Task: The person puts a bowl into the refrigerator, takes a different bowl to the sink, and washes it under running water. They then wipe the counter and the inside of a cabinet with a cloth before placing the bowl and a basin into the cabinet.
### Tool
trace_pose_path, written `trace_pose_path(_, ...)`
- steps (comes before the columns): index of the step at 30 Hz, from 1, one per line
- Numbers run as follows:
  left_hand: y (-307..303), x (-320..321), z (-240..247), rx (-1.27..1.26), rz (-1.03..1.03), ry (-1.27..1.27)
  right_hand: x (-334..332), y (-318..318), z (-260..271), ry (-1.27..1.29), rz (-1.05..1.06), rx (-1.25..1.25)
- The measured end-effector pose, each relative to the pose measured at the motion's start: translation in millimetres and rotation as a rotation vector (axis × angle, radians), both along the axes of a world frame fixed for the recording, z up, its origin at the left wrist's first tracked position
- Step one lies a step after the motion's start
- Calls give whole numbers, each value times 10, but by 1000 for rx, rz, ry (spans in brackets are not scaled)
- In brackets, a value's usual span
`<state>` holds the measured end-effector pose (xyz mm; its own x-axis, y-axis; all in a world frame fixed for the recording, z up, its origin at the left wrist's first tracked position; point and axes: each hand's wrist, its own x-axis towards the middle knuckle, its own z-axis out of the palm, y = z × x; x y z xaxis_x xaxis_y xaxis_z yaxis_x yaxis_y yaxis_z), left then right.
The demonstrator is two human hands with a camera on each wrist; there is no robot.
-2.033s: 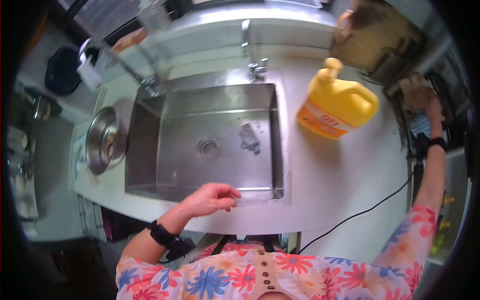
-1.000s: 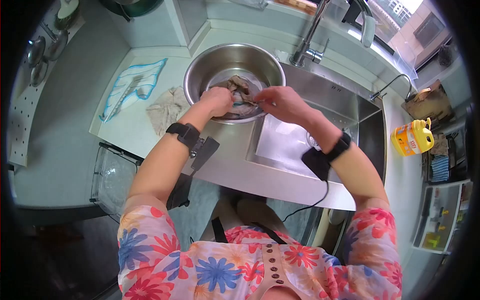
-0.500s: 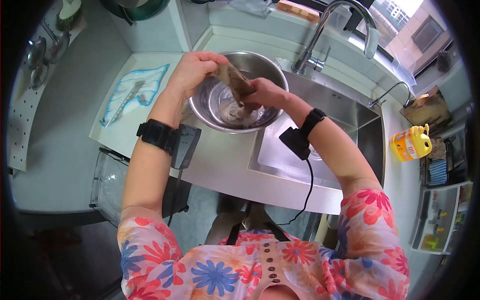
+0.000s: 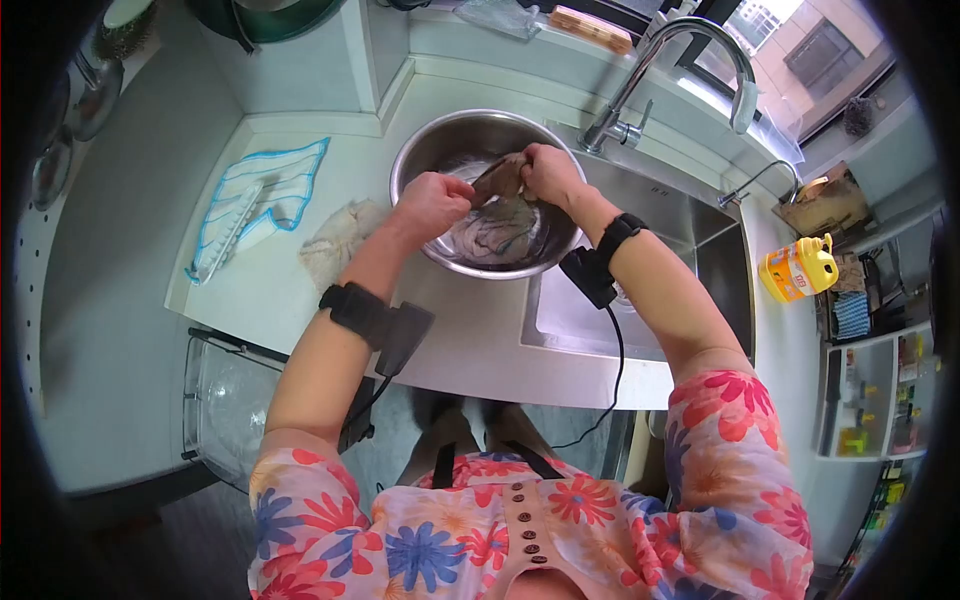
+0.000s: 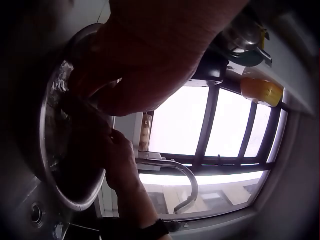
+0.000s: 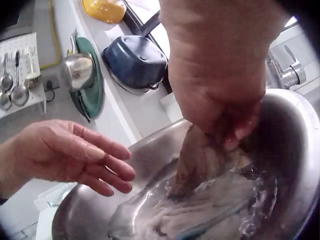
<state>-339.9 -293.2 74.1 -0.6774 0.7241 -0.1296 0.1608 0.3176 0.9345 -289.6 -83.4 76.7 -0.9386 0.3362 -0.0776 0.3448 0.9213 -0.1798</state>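
Observation:
A wet brown rag (image 6: 192,157) hangs from the fingers of my right hand (image 4: 553,178), which pinches its upper part over the steel basin (image 4: 560,255). My left hand (image 6: 75,155) is beside the rag, over the near left side of the basin, its fingers loosely spread and holding nothing. Beneath the rag, a pale cloth (image 6: 200,215) with a blue-green edge lies in clear water. The left wrist view is dark, but the basin rim (image 5: 45,145) and both hands show there.
A beige rag (image 4: 340,240) and a blue-striped white cloth (image 4: 260,200) lie left of the basin. The steel sink (image 4: 650,195) and arched faucet (image 4: 655,60) are on its right. A yellow jug (image 4: 798,268) stands farther right.
My right hand has come from the counter's far right to the basin. Half a second ago both hands held the brown rag up; now it is lower, and my left hand has released it.

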Motion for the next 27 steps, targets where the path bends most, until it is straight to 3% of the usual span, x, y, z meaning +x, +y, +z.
trace_pose_path(3,-14,38,-7,44,-74,2,185,-181,74,185,28,104)
trace_pose_path(5,-49,29,-28,157,-10,54,269,-315,85,-4,425,-30)
trace_pose_path(6,-79,41,-12,154,-3,53,305,-366,46,-5,432,-32)
trace_pose_path(8,-119,80,24,172,-24,-52,341,-463,-20,-518,433,131)
trace_pose_path(9,-126,98,23,170,-17,-53,309,-433,-28,-519,440,130)
trace_pose_path(11,-110,149,15,181,-20,-238,255,-248,3,-199,387,-32)
trace_pose_path(13,-22,254,23,155,-30,-271,299,-197,414,-113,138,-370)
trace_pose_path(15,104,368,25,138,109,-413,345,-208,654,-46,67,-620)
trace_pose_path(16,139,404,81,139,122,-412,355,-281,734,-50,79,-621)
trace_pose_path(18,180,436,177,246,321,-920,411,-419,827,62,130,-934)
trace_pose_path(19,184,411,141,244,322,-919,416,-464,829,64,130,-936)
trace_pose_path(21,242,332,-25,636,166,-1229,415,-532,824,105,129,-1216)
trace_pose_path(22,293,284,-124,633,167,-1228,411,-520,814,106,129,-1219)
trace_pose_path(24,389,211,-268,632,279,-1032,397,-407,765,140,-109,-1377)
trace_pose_path(25,388,221,-211,630,280,-1030,393,-282,664,141,-109,-1380)
trace_pose_path(27,404,235,-126,510,375,-928,389,-164,541,113,-135,-794)
